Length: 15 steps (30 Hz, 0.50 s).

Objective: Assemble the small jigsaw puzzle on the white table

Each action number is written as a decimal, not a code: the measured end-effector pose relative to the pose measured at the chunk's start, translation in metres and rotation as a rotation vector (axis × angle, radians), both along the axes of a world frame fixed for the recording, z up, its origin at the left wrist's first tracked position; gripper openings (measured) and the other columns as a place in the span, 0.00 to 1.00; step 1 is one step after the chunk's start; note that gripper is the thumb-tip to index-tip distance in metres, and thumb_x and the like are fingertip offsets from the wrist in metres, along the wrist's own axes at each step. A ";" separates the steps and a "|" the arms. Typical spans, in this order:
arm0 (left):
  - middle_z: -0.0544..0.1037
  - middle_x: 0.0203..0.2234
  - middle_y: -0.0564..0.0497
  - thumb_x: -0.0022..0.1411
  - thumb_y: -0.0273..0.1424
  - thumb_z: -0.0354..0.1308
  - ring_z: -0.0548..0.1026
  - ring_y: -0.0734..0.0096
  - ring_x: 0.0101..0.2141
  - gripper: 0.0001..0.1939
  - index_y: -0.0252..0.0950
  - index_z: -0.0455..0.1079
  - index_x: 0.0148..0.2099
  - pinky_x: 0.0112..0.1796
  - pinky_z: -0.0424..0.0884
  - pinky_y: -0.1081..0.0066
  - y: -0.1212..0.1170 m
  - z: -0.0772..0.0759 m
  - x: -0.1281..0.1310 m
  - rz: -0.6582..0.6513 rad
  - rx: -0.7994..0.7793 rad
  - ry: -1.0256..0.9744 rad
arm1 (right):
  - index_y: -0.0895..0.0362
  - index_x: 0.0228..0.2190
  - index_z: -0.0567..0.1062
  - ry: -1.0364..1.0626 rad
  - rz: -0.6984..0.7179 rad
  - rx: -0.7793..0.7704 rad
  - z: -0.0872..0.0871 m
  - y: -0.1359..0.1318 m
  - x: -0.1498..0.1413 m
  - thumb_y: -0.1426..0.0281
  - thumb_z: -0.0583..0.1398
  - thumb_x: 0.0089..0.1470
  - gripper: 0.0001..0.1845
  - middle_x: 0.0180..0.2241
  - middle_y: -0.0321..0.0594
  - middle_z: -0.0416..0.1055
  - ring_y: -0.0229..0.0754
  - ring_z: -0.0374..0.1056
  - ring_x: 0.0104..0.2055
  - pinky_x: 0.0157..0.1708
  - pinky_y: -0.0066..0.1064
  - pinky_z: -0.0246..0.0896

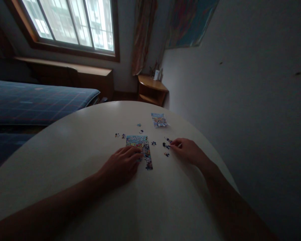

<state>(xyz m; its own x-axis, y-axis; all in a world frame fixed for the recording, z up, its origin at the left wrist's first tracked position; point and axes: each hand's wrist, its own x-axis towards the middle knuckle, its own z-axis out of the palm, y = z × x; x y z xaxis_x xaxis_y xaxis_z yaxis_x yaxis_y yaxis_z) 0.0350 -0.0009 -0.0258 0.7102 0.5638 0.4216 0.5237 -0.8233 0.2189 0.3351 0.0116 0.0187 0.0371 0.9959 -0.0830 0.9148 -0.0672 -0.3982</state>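
A partly joined jigsaw puzzle [146, 147] with a bright, crowded picture and large letters along its top lies on the white round table. My left hand [124, 164] rests flat on its lower left part, fingers stretched out and covering some of it. To the right, my right hand [188, 150] has thumb and fingertips pinched at a dark jigsaw piece [166, 146]; the fingers partly hide the grip. Close to that hand lie another piece [167, 154] and one more [168, 139]. A single blue piece [154, 143] sits between the puzzle and my right hand.
Loose pieces [117, 135] lie left of the puzzle, and others [139, 125] beyond it. A small picture sheet [160, 120] is farther back on the table [90, 134]. Around it are a mattress [40, 102], a corner shelf [153, 83] and a wall [240, 100] on the right.
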 end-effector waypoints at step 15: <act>0.71 0.55 0.46 0.62 0.19 0.49 0.69 0.63 0.55 0.20 0.36 0.64 0.55 0.57 0.70 0.57 0.000 0.000 0.003 -0.089 -0.119 -0.068 | 0.57 0.33 0.79 0.000 0.121 -0.077 0.005 -0.010 -0.017 0.64 0.65 0.51 0.09 0.35 0.44 0.76 0.44 0.70 0.36 0.35 0.32 0.61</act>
